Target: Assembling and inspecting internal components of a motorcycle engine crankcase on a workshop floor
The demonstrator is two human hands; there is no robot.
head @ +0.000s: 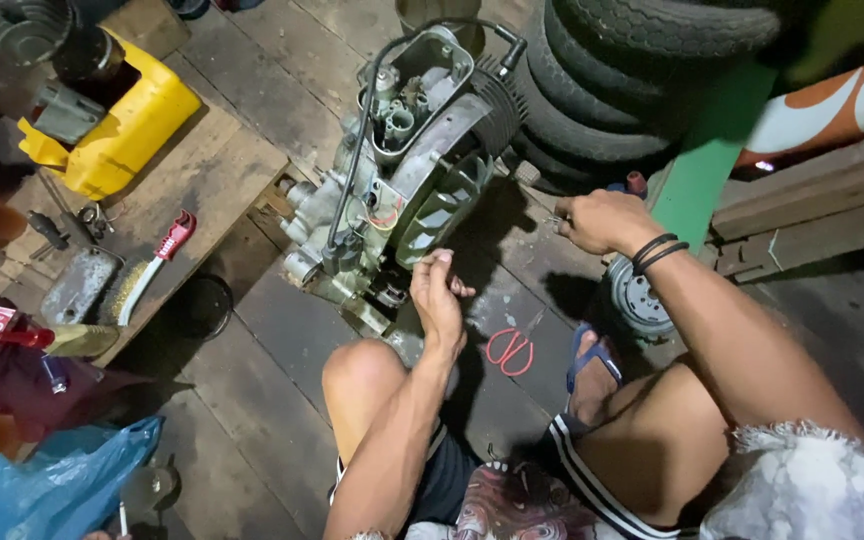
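Engine stands between pinching left hand, touching its base, and fisted right hand.

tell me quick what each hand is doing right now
Left hand: fingers pinched together against the engine, what it holds cannot be told.
Right hand: closed in a fist, apparently on a small tool, mostly hidden.

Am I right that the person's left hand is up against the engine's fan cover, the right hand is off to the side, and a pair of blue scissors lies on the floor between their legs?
Nearly. The scissors have red handles, not blue, as the head view shows. The rest holds: the left hand is against the engine at its fan cover, and the right hand is off to the side.
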